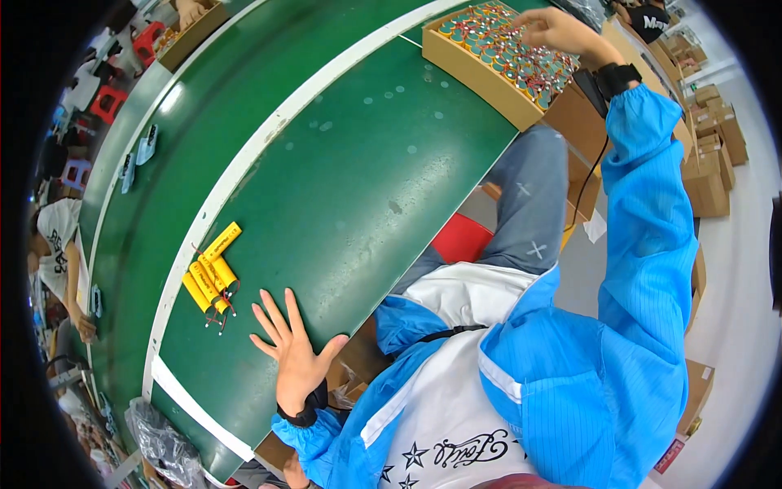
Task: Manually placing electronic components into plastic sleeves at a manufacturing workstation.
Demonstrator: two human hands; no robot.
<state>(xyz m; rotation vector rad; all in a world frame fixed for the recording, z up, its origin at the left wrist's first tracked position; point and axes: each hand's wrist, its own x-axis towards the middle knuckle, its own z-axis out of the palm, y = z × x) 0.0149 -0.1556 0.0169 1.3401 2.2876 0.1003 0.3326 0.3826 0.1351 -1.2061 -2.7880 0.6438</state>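
Note:
My left hand (299,357) lies spread on the green table, fingers stretched apart and nothing in it. Just beyond its fingertips is a small group of yellow cylindrical batteries (208,283) with thin red and black wires; one battery (223,241) lies at an angle at the far end of the group. At the upper right, my right hand (564,34) reaches over a cardboard box (476,80) packed with upright wired batteries (509,50). Its fingers are slightly bent and loosely apart, with nothing visible in them.
White strips border the green table (350,204). Blue-and-black items (147,145) lie farther across. A grey plastic bag (163,436) sits at the near left. Other people work at the far left, and a hand (189,11) is in another box. Cartons (707,175) stand at right.

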